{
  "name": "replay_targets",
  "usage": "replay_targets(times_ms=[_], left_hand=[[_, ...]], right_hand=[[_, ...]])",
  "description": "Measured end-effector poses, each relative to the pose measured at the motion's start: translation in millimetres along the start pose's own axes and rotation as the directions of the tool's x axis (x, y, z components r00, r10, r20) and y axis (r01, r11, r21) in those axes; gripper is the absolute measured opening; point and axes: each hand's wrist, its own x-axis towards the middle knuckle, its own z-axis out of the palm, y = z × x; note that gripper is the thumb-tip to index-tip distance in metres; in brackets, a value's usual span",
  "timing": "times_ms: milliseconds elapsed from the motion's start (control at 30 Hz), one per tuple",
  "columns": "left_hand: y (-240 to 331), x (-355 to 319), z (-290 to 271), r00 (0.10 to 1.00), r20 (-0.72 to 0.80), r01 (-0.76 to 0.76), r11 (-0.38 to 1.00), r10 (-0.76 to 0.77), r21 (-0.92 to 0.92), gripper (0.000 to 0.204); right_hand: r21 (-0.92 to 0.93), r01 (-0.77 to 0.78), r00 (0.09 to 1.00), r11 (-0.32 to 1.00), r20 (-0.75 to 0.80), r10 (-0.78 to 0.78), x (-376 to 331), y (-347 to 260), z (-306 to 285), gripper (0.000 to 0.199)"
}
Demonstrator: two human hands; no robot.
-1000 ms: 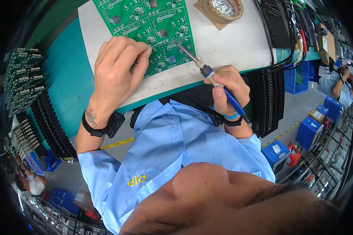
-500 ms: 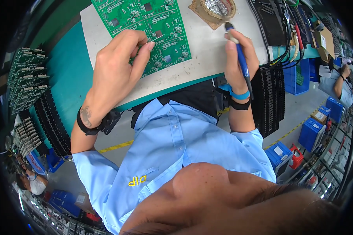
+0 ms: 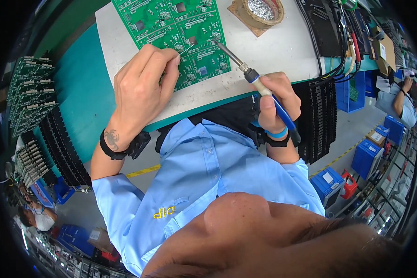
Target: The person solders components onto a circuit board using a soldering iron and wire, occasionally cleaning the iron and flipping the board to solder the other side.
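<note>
A green circuit board panel with several chips lies on the white work sheet. Over its near left part, my left hand pinches a thin, pale strand of solder wire, whose free end points right across the board. My right hand is closed around the blue and cream handle of a soldering iron. The iron's metal tip reaches up and left to the board's right part, close above the components; whether it touches them I cannot tell.
At the far right of the sheet, a round tub holding shiny metal shavings rests on a brown board. Racks of upright circuit boards stand at the left. Cables and black equipment line the right edge. A co-worker sits farther right.
My right hand has brought the soldering iron from the tub of shavings leftward and nearer, swinging its tip over the board. The board and my left hand have shifted slightly right.
</note>
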Motion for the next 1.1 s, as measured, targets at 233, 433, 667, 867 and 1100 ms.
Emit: replay_targets(times_ms=[233,433,667,867,1100], left_hand=[[-4,2,1,0.999,-0.032,-0.03,1.0,0.03,0.004,0.015],[0,4,4,0.993,-0.013,-0.118,0.993,0.118,0.014,0.018],[-1,4,7,0.992,0.011,-0.123,0.992,0.123,0.036,0.019],[-1,4,8,0.992,0.001,-0.124,0.992,0.124,0.031,0.019],[0,4,7,0.994,0.025,-0.107,0.993,0.105,0.05,0.018]], right_hand=[[0.028,0.033,0.997,0.999,-0.075,-0.031,0,4,9,0.021],[0.099,-0.009,0.994,0.995,-0.109,0.02,-7,1,14,0.02],[0.097,0.017,0.996,0.995,-0.093,-0.008,-10,3,14,0.021],[0.086,0.036,0.995,0.996,-0.101,-0.027,-9,4,18,0.022],[0.082,0.035,0.996,0.996,-0.084,-0.028,-6,3,16,0.022]])
